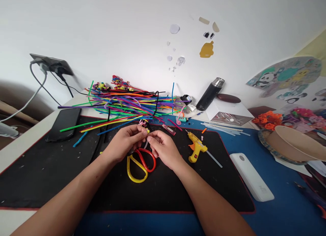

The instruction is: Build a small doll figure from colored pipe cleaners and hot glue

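Observation:
My left hand and my right hand meet above the mat, fingertips pinched together. Between them is a small yellow piece, perhaps pipe cleaner; the fingers cover much of it. Just behind the left fingers shows a small pink and black item, whose kind I cannot make out. Under the hands lie scissors with one yellow handle and one red handle; their blades are hidden. To the right of my right hand, a yellow glue gun rests on its side with a glue stick in its back.
A big heap of colourful pipe cleaners spreads behind the black mat. A phone lies at left. Toward the right are a black flask, clear glue sticks, a white power bank and a bowl.

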Motion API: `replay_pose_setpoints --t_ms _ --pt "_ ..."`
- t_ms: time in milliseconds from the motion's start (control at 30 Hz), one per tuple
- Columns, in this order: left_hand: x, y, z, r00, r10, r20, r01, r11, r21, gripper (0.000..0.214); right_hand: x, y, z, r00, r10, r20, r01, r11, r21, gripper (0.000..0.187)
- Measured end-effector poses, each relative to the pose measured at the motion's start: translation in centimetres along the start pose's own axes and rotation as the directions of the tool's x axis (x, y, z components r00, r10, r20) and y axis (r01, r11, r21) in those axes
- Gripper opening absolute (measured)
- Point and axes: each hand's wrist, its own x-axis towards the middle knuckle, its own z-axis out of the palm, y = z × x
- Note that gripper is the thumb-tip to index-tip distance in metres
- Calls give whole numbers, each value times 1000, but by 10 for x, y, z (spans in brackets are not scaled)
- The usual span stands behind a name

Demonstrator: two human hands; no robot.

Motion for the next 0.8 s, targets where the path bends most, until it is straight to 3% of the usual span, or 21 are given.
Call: replay_pose_setpoints --t_ms 400,800 --pt "0 -1 4 999 -32 22 32 999 -13 48 1 1 -2 991 -44 -128 47 999 19 31" --pt "-1 1 7 995 -42 94 40 999 22 52 3 1 -4 988 -60 -145 65 997 28 28"
